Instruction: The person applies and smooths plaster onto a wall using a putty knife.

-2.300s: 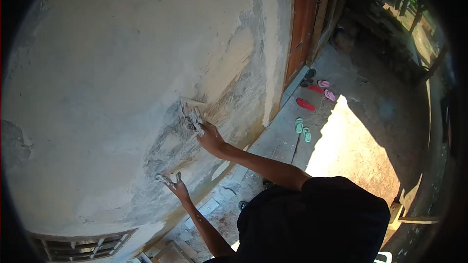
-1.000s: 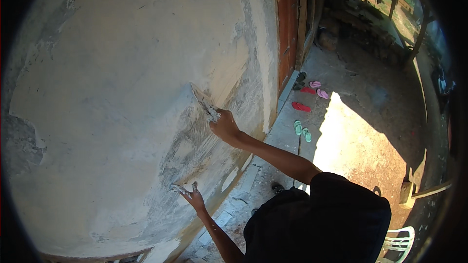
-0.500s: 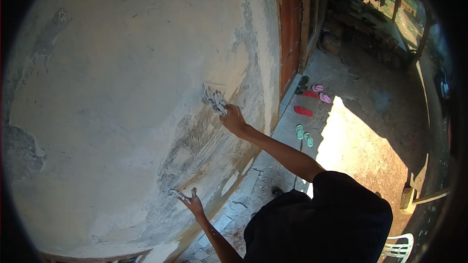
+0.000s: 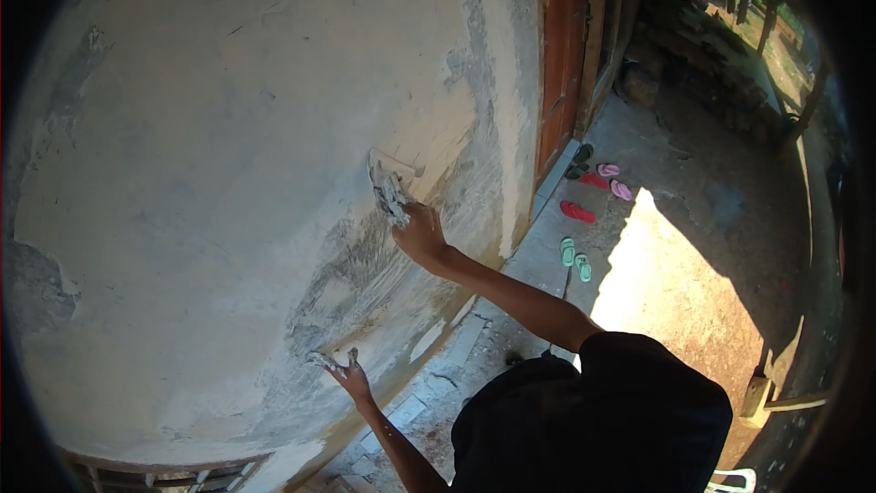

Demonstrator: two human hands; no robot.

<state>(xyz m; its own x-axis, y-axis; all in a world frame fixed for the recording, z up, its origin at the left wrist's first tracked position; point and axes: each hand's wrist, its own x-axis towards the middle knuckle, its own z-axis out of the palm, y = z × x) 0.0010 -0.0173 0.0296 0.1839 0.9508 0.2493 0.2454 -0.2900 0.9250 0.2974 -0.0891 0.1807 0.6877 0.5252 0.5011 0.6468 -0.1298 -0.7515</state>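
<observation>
A pale plaster-smeared wall (image 4: 210, 183) fills the left and middle of the view. My right hand (image 4: 418, 228), caked with wet grey-white plaster, is closed on a flat, pale scraper (image 4: 398, 165). The scraper's broad blade lies against the wall, and my fingers partly cover the rest of it. Around and below it runs a rough darker patch (image 4: 342, 251) with streaky marks. Lower down, my left hand (image 4: 351, 376) is at the wall with thumb and fingers spread. Plaster coats its fingers, and I see no tool in it.
A brown wooden door (image 4: 561, 55) stands right of the wall. Several sandals, including a green pair (image 4: 575, 258), lie on the concrete floor before it. A white plastic chair (image 4: 732, 482) shows at the lower right. Slatted wood (image 4: 164, 475) borders the wall at the lower left.
My right hand and the scraper have shifted slightly left along the wall. The left hand stays low at the wall with fingers spread. The whole view has tilted a little.
</observation>
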